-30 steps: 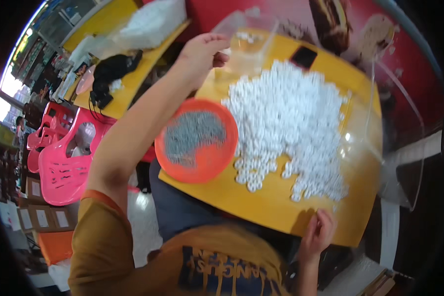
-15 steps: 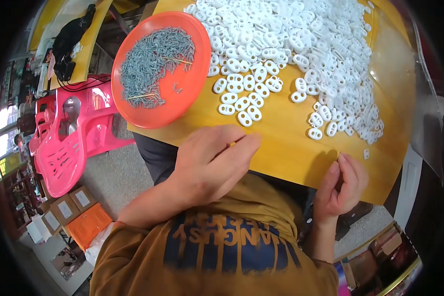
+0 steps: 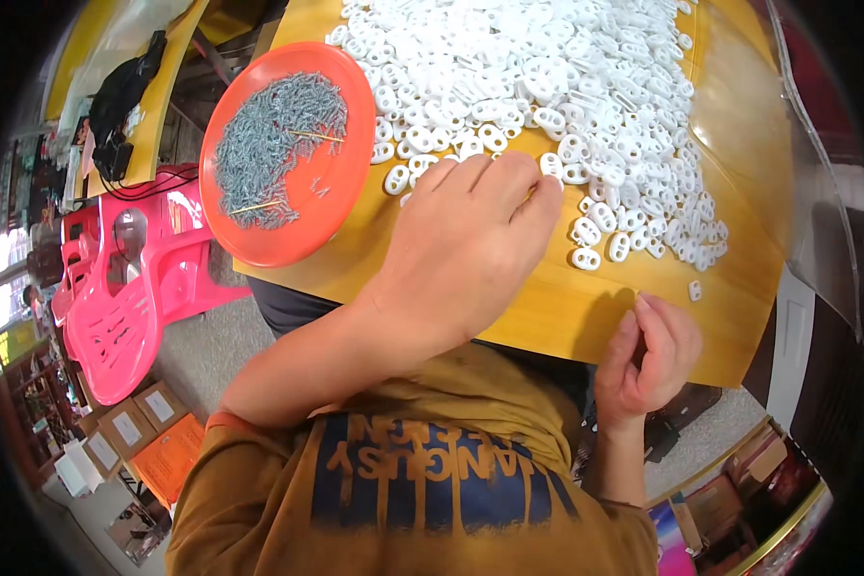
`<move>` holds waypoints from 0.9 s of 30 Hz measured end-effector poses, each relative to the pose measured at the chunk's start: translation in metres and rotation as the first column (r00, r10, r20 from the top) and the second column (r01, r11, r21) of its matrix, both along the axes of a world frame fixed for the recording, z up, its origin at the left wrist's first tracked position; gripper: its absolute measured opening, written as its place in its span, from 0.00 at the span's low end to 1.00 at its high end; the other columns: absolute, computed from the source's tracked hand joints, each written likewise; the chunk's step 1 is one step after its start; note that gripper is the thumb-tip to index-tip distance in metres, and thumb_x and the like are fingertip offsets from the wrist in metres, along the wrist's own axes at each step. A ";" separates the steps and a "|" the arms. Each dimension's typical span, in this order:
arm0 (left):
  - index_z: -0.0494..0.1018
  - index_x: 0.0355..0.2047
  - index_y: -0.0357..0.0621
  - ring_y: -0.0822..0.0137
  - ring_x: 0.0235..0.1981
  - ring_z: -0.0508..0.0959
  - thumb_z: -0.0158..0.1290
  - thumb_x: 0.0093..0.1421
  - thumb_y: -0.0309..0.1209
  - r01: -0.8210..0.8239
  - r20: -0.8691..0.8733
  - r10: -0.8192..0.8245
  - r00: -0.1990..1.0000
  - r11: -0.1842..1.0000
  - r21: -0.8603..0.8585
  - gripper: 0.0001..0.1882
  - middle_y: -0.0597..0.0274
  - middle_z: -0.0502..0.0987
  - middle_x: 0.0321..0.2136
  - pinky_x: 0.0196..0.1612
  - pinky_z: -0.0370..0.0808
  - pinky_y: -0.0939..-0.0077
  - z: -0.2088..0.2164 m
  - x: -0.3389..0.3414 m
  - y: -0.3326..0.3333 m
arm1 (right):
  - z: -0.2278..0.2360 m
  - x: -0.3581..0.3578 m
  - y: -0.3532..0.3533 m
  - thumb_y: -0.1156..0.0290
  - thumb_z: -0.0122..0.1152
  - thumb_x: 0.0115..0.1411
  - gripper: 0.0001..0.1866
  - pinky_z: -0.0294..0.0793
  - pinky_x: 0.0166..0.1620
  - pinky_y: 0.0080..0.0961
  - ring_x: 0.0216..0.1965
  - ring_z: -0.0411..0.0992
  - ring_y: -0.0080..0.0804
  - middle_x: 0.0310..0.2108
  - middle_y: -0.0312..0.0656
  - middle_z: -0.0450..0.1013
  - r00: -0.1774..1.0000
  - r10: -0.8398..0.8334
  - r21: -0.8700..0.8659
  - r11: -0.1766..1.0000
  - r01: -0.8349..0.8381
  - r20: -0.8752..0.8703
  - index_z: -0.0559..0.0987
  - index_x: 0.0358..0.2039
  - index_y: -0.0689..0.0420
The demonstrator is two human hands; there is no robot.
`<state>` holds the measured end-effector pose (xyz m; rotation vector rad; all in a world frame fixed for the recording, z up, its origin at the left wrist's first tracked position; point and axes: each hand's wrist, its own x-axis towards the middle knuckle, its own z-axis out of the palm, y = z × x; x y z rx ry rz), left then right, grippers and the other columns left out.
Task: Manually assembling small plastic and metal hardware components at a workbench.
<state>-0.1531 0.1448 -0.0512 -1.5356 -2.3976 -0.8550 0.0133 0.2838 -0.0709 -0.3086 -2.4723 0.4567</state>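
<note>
My left hand (image 3: 466,240) is over the near edge of a big heap of white plastic two-holed oval pieces (image 3: 509,67). Its back faces up and its fingers bend down, closed; the fingertips are hidden, so what they grip does not show. Several loose white pieces (image 3: 396,180) peek out beside its knuckles. My right hand (image 3: 649,360) is at the table's near edge on the right, fingers curled toward the thumb; nothing can be made out in the pinch. A single white piece (image 3: 695,290) lies just beyond it.
On the left of the yellow table (image 3: 730,336) stands a red-orange plate (image 3: 341,206) of small grey screws (image 3: 269,144) with two thin sticks. Pink plastic chairs (image 3: 115,336) and cardboard boxes (image 3: 134,422) are at the left. Clear plastic sheeting (image 3: 816,163) hangs at the right.
My left hand has moved forward and right, from the table's near edge onto the loose white pieces. My right hand stays curled at the edge. The view has shifted slightly.
</note>
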 end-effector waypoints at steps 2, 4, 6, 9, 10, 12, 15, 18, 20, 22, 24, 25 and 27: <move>0.72 0.31 0.39 0.60 0.23 0.71 0.55 0.45 0.22 -0.001 -0.014 0.001 1.000 0.999 -0.034 0.11 0.59 0.70 0.25 0.23 0.65 0.69 -0.001 0.000 0.002 | -0.001 0.000 0.001 0.78 0.55 0.51 0.07 0.66 0.39 0.29 0.33 0.68 0.39 0.32 0.45 0.71 1.000 0.001 -0.001 1.000 -0.001 -0.006 0.74 0.33 0.61; 0.71 0.30 0.39 0.60 0.24 0.71 0.54 0.45 0.22 0.033 0.034 -0.030 0.999 0.995 -0.090 0.10 0.59 0.70 0.26 0.25 0.66 0.69 0.001 0.003 -0.003 | -0.001 -0.001 0.001 0.78 0.56 0.51 0.07 0.66 0.39 0.29 0.33 0.68 0.39 0.32 0.45 0.71 1.000 0.011 -0.010 1.000 -0.011 -0.005 0.74 0.33 0.61; 0.72 0.31 0.39 0.60 0.24 0.71 0.54 0.45 0.22 0.047 0.062 -0.042 0.997 0.996 -0.070 0.10 0.58 0.70 0.26 0.26 0.66 0.69 0.000 0.004 -0.008 | -0.001 -0.001 0.001 0.78 0.56 0.51 0.08 0.66 0.38 0.29 0.33 0.68 0.39 0.32 0.45 0.71 1.000 0.009 -0.009 1.000 -0.009 -0.002 0.74 0.33 0.61; 0.72 0.32 0.40 0.60 0.25 0.71 0.54 0.45 0.22 0.011 0.108 -0.006 0.994 0.999 -0.052 0.11 0.58 0.71 0.27 0.28 0.67 0.69 0.007 0.005 -0.008 | -0.002 -0.002 0.001 0.78 0.56 0.50 0.08 0.66 0.36 0.29 0.31 0.69 0.38 0.31 0.43 0.71 1.000 0.000 0.028 1.000 0.000 -0.013 0.74 0.32 0.60; 0.72 0.33 0.40 0.60 0.26 0.72 0.54 0.45 0.23 -0.036 0.124 0.042 0.991 0.998 -0.053 0.12 0.57 0.71 0.28 0.29 0.67 0.69 0.010 0.005 -0.008 | -0.002 -0.003 0.002 0.78 0.57 0.48 0.08 0.66 0.33 0.28 0.28 0.70 0.36 0.30 0.42 0.72 1.000 -0.007 0.066 0.998 0.009 -0.029 0.74 0.31 0.60; 0.72 0.34 0.40 0.59 0.26 0.72 0.53 0.46 0.23 -0.034 0.059 0.036 0.998 0.999 -0.031 0.12 0.57 0.72 0.28 0.29 0.67 0.69 0.009 -0.003 -0.003 | -0.002 -0.003 0.002 0.78 0.57 0.48 0.07 0.66 0.33 0.28 0.28 0.70 0.36 0.30 0.42 0.72 0.999 -0.008 0.067 0.998 0.010 -0.033 0.75 0.31 0.60; 0.72 0.34 0.40 0.58 0.27 0.72 0.53 0.46 0.22 0.013 -0.028 -0.013 1.000 1.000 -0.001 0.11 0.57 0.72 0.28 0.30 0.67 0.69 0.003 -0.019 0.006 | -0.001 -0.004 0.002 0.77 0.57 0.48 0.07 0.66 0.33 0.28 0.28 0.70 0.36 0.30 0.42 0.72 0.999 -0.008 0.070 0.997 0.010 -0.032 0.75 0.31 0.60; 0.71 0.32 0.39 0.58 0.27 0.72 0.53 0.46 0.22 0.072 -0.011 -0.072 0.997 0.997 -0.010 0.11 0.57 0.72 0.27 0.29 0.68 0.69 0.009 -0.014 0.011 | -0.002 -0.004 0.002 0.78 0.57 0.48 0.07 0.66 0.33 0.28 0.28 0.70 0.36 0.30 0.42 0.72 0.999 -0.012 0.069 0.998 0.014 -0.033 0.75 0.30 0.60; 0.71 0.31 0.39 0.58 0.27 0.72 0.53 0.45 0.22 0.088 0.026 -0.087 0.996 0.996 -0.024 0.10 0.57 0.72 0.27 0.29 0.68 0.69 0.013 -0.004 0.011 | -0.002 -0.004 0.001 0.78 0.57 0.48 0.07 0.66 0.33 0.28 0.28 0.70 0.35 0.30 0.42 0.72 0.999 -0.017 0.070 0.997 0.020 -0.042 0.75 0.30 0.60; 0.71 0.30 0.39 0.59 0.26 0.72 0.53 0.43 0.21 0.212 0.190 -0.204 0.960 0.977 -0.027 0.11 0.58 0.71 0.25 0.27 0.68 0.69 0.015 0.005 0.010 | -0.001 -0.004 0.002 0.78 0.57 0.47 0.08 0.66 0.33 0.28 0.28 0.70 0.35 0.30 0.41 0.72 0.999 -0.011 0.063 0.998 0.014 -0.046 0.75 0.31 0.59; 0.71 0.30 0.39 0.59 0.26 0.72 0.53 0.42 0.21 0.225 0.174 -0.217 0.961 0.974 -0.029 0.11 0.59 0.71 0.25 0.26 0.67 0.70 0.009 0.009 0.009 | -0.001 -0.003 0.003 0.77 0.57 0.47 0.08 0.66 0.33 0.28 0.28 0.70 0.35 0.30 0.41 0.72 0.999 -0.006 0.063 0.998 0.009 -0.045 0.75 0.31 0.59; 0.71 0.30 0.39 0.60 0.26 0.72 0.53 0.42 0.21 0.234 0.155 -0.227 0.961 0.972 -0.032 0.12 0.59 0.71 0.25 0.25 0.67 0.70 0.005 0.010 0.008 | -0.001 -0.003 0.003 0.77 0.57 0.47 0.08 0.66 0.33 0.28 0.28 0.70 0.35 0.30 0.41 0.72 0.999 0.002 0.063 0.998 0.001 -0.046 0.75 0.31 0.58; 0.71 0.30 0.40 0.60 0.25 0.72 0.53 0.41 0.21 0.227 0.140 -0.220 0.965 0.973 -0.035 0.12 0.59 0.71 0.24 0.25 0.67 0.70 -0.002 0.011 0.009 | -0.002 -0.002 0.004 0.77 0.57 0.47 0.09 0.66 0.33 0.28 0.28 0.70 0.34 0.30 0.40 0.72 0.999 -0.001 0.057 0.998 0.004 -0.049 0.75 0.32 0.58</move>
